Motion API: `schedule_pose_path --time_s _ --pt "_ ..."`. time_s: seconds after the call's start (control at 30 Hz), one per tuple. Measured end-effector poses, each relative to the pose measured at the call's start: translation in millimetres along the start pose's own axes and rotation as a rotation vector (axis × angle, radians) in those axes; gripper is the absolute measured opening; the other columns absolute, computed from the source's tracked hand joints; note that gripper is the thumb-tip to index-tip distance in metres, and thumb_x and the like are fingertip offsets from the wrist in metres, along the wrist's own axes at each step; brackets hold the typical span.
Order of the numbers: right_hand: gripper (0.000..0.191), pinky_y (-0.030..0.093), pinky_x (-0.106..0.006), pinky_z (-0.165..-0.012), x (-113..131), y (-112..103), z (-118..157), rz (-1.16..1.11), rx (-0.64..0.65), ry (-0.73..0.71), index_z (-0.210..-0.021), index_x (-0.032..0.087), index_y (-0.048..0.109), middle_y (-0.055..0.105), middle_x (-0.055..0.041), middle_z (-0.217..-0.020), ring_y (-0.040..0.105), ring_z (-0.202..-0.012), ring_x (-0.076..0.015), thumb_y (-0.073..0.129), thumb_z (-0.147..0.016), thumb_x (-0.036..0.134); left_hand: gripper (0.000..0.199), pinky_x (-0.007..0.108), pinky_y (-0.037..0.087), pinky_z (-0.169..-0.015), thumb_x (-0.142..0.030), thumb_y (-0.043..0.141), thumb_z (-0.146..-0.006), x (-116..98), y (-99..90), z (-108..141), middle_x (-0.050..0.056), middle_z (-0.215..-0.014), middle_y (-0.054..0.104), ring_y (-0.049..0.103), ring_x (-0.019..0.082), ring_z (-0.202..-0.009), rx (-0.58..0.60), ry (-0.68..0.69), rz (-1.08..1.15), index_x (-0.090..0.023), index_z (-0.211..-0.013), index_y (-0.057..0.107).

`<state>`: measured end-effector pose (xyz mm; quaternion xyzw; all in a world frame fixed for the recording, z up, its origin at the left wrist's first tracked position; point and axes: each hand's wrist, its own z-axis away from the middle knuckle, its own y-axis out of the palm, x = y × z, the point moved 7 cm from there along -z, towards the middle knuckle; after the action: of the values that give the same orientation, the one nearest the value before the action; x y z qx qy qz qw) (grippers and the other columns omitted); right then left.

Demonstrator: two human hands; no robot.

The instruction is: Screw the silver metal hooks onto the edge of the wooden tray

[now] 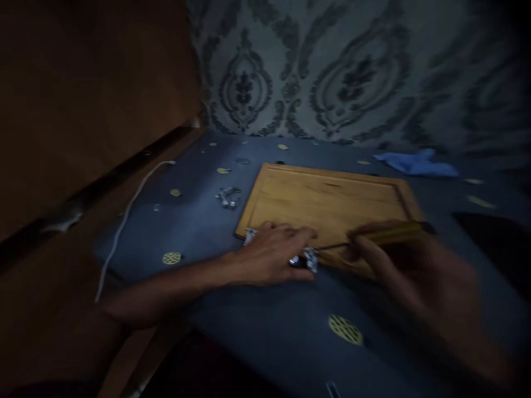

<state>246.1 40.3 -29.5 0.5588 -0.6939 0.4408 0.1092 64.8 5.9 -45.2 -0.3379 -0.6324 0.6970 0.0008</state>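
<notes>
My left hand [271, 257] is pinching a shiny metal piece [310, 261] between thumb and fingers, with only a small gap between them, filled by the piece itself. One end of it is showing past my thumb and forefinger; another shiny bit is peeking out on the far left side of my knuckles. I am holding it at the near edge of the wooden board [332, 202], toward the board's left half. The back of this hand is facing up, the thumb is lying nearest me, the fingers are curling over the far side, and my forearm is reaching in from the lower left.

My right hand [433, 284] is wrapping around a yellow-handled tool [392, 232], thumb and fingers pressed in near the front of the handle. It is blurring, so I cannot tell how each finger is sitting. The thin shaft is pointing left, its tip meeting or lying just beside the metal piece; I cannot tell which. That forearm is coming in from the lower right.

Another metal part [228, 198] is lying left of the board on the blue tablecloth [257, 326].
</notes>
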Motion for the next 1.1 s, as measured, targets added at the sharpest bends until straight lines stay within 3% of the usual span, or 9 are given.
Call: schedule_pose_path --time_s 0.07,0.17,0.4,0.73,1.1 --pt "0.009 0.053 -0.026 -0.057 19.0 1.8 -11.6 0.004 -0.002 -0.029 -0.086 0.025 0.069 0.073 -0.0016 -0.072 0.069 -0.062 -0.0161 0.074 -0.091 0.03 0.062 0.048 0.04 -0.111 -0.041 0.075 -0.09 1.4 0.4 0.1 0.012 -0.139 0.065 0.054 0.03 -0.137 -0.052 0.002 0.034 -0.02 -0.14 0.045" --pt "0.015 0.054 -0.029 -0.059 29.4 9.9 -18.6 0.016 0.01 -0.001 -0.089 0.023 0.064 0.07 -0.0004 -0.07 0.069 -0.062 -0.0174 0.064 -0.097 0.036 0.061 0.047 0.043 -0.107 -0.038 0.078 -0.088 0.6 3.1 0.4 0.011 -0.136 0.066 0.057 0.03 -0.133 -0.069 0.024 0.039 -0.022 -0.138 0.046" --pt "0.02 0.052 -0.03 -0.061 26.0 11.7 -12.6 -0.085 0.035 0.044 -0.09 0.021 0.061 0.067 -0.0021 -0.077 0.068 -0.067 -0.017 0.061 -0.098 0.04 0.055 0.045 0.046 -0.102 -0.038 0.08 -0.086 1.6 4.7 0.6 0.008 -0.128 0.069 0.062 0.03 -0.123 -0.129 0.037 -0.005 -0.022 -0.13 0.051" --pt "0.013 0.052 -0.03 -0.062 25.5 11.8 -13.1 -0.068 0.041 0.021 -0.091 0.021 0.061 0.068 -0.0019 -0.077 0.067 -0.07 -0.0161 0.06 -0.098 0.031 0.06 0.048 0.047 -0.098 -0.04 0.082 -0.084 -0.2 4.2 -3.3 0.01 -0.124 0.069 0.063 0.032 -0.117 -0.064 -0.018 -0.028 -0.019 -0.131 0.051" --pt "0.015 0.053 -0.031 -0.062 24.8 12.3 -13.1 -0.036 0.009 -0.022 -0.087 0.021 0.059 0.065 -0.0023 -0.077 0.065 -0.068 -0.0169 0.059 -0.098 0.032 0.055 0.044 0.048 -0.094 -0.04 0.081 -0.084 1.9 3.5 -2.7 0.007 -0.115 0.071 0.066 0.03 -0.109 -0.104 -0.037 -0.007 -0.021 -0.128 0.053"
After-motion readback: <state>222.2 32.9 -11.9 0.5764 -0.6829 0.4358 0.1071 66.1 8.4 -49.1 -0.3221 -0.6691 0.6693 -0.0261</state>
